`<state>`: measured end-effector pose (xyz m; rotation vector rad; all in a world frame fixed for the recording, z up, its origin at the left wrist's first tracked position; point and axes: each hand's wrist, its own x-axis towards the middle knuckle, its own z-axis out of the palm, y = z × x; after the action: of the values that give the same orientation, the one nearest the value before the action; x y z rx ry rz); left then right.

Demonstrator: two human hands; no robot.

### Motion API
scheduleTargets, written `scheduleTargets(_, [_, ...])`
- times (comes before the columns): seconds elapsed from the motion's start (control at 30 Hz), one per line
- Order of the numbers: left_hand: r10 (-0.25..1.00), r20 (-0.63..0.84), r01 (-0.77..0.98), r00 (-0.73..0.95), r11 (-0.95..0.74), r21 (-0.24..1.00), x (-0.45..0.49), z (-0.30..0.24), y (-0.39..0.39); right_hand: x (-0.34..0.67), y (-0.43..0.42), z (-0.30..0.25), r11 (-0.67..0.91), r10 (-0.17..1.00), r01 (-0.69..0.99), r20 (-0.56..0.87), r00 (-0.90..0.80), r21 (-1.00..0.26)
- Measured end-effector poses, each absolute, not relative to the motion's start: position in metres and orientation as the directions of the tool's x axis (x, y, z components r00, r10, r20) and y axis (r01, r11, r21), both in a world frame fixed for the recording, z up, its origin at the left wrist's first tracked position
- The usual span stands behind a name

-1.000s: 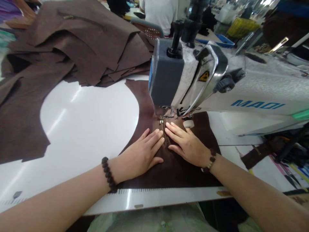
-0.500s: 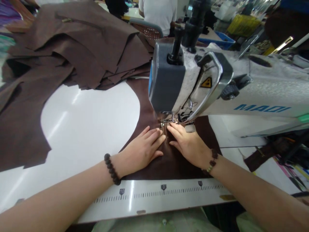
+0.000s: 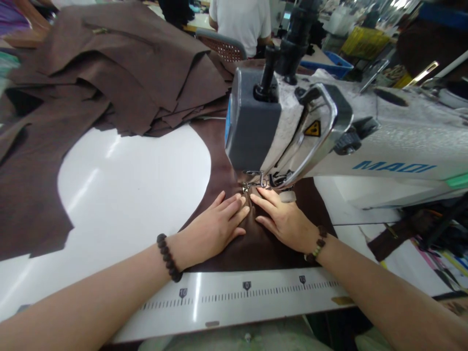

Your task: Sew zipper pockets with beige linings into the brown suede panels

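My left hand [image 3: 215,228] lies flat, fingers stretched out, on a dark brown fabric piece [image 3: 256,248] just left of a zipper seam. My right hand [image 3: 283,219] lies flat on the same piece just right of the seam. Both sets of fingertips point at the presser foot [image 3: 245,187] of the white sewing machine [image 3: 329,131], a little short of it. Each wrist wears a bead bracelet. Neither hand grips anything; both press the fabric onto the white table [image 3: 127,195].
A pile of brown fabric pieces [image 3: 120,63] fills the back left of the table. A ruler scale [image 3: 241,292] runs along the front edge. Another person in a white shirt [image 3: 239,22] sits beyond. Bins and clutter lie at the far right.
The brown piece and both hands have slid away from me toward the presser foot, uncovering more of the ruler scale at the front edge.
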<state>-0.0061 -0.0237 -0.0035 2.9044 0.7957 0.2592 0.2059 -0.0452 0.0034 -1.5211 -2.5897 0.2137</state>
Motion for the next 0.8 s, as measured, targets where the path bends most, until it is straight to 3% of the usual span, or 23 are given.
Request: scheduleTargets(0.8, [0.492,0.129,0.468,0.861,-0.866,0.178,-0.008,-0.001,0.0,0.208,-0.026,0.002,0.489,0.872,0.857,0.047,-0.488,-0.161])
